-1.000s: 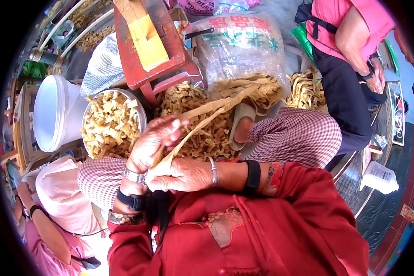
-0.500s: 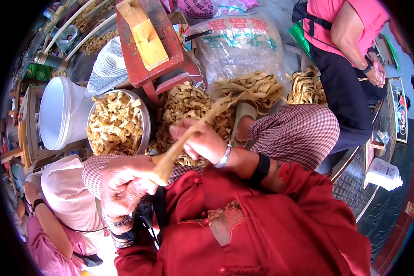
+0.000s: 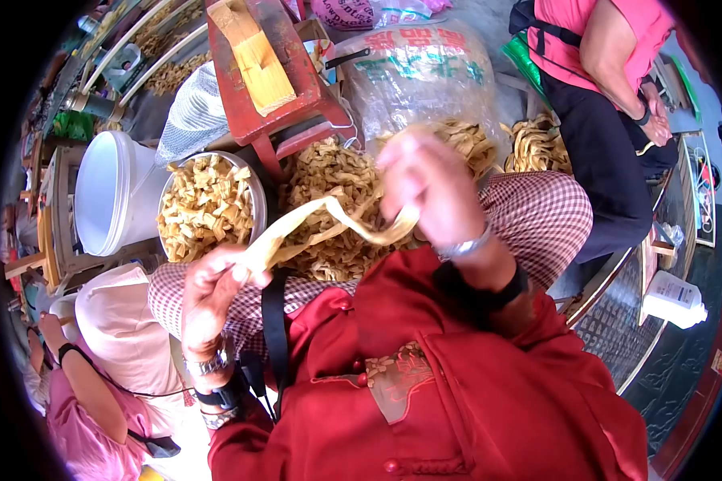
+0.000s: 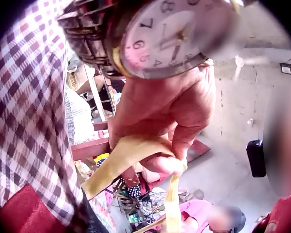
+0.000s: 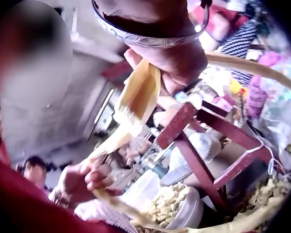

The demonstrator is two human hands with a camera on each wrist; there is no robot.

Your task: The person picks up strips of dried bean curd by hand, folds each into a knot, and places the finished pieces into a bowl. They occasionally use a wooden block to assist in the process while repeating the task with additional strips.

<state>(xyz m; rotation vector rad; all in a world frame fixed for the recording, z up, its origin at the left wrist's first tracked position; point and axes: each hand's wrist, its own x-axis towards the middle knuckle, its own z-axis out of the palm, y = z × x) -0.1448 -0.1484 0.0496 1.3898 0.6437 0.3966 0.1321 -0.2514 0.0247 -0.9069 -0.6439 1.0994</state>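
Observation:
Between my two hands runs a long, flat, tan strip [image 3: 277, 234], slack and bent in the middle. My left hand [image 3: 210, 301] pinches one end of it between thumb and fingers, and the left wrist view shows the strip [image 4: 111, 162] looping past the thumb. Farther right, my right hand [image 3: 437, 188], blurred, grips another part. In the right wrist view the strip [image 5: 138, 97] widens where it leaves those fingers. A bundle of similar strips [image 3: 467, 144] lies just beyond the right hand. Below the strip is a heap of short tan pieces [image 3: 325, 168].
A round white tub [image 3: 258, 196] full of short folded pieces stands left of the heap. Beside it a white bucket [image 3: 96, 196] lies tipped. Ahead, a red bench [image 3: 241, 116] carries a notched wooden block [image 3: 253, 60]. A large plastic bag [image 3: 425, 76] stands behind. People sit on both sides.
My hands were crossed close together, then drew apart. The right hand has swung forward and right, the left hand has stayed at the left, and the strip now hangs slack between them.

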